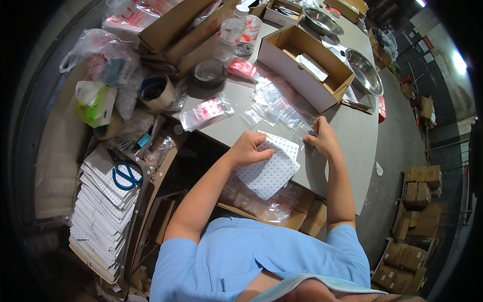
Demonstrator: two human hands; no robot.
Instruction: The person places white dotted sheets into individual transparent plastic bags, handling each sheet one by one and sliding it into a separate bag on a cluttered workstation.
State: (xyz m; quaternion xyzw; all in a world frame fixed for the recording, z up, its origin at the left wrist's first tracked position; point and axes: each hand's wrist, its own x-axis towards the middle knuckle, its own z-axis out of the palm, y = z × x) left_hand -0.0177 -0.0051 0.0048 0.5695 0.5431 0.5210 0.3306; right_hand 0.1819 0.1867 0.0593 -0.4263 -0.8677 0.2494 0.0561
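Note:
My left hand (254, 149) is closed on a white sheet (270, 168) printed with rows of small dark marks. The sheet hangs slightly bent past the table's near edge. To the right, my right hand (322, 138) has its thumb and fingers pinched at the near end of a spread of clear plastic bags (282, 100). It looks closed on one clear bag, though the fingertips partly hide it. Left of the spread lies a pack of small clear bags with red print (206, 113). A second red-printed pack (242, 68) lies behind it.
An open cardboard box (307, 68) stands beyond the bags, with metal bowls (363, 72) to its right. Tape rolls (156, 93) and a clear bottle (232, 30) are on the left. Blue-handled scissors (126, 176) rest on stacked printed sheets (103, 216). Cartons (402, 256) stand on the floor at right.

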